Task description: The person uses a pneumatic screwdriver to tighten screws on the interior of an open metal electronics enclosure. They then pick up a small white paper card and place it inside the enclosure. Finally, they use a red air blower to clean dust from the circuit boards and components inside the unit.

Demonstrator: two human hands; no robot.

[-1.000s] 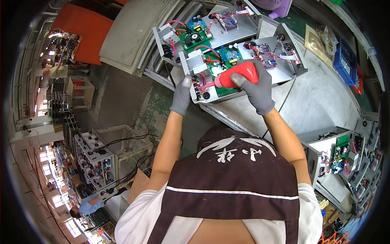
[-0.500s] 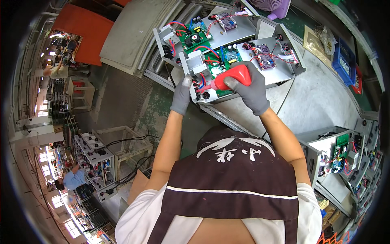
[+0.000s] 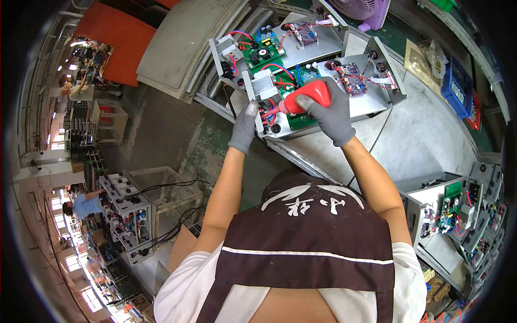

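Observation:
My right hand (image 3: 337, 119), in a grey glove, is closed around a red squeeze bottle (image 3: 315, 96). The bottle's thin nozzle points down and left, among red and blue wires just inside the end panel (image 3: 251, 91) of an open metal chassis (image 3: 371, 101). Whether the tip touches anything is too small to tell. On the outer side of that panel my gloved left hand (image 3: 244, 130) grips its near edge, thumb up top. Inside the chassis sit a green circuit board (image 3: 301, 121), partly behind the bottle, and a purple board (image 3: 353, 81).
A second open chassis (image 3: 301, 54) lies just beyond. Blue (image 3: 456, 89) and red bins (image 3: 475, 112) stand at the far right, near a purple fan (image 3: 363, 11). More chassis (image 3: 449, 207) are stacked at right. A co-worker (image 3: 86, 204) is at a bench at left.
My right hand has tilted the bottle more steeply, and its nozzle has shifted slightly toward the end panel. My left hand keeps its hold. The whole view has shifted a little.

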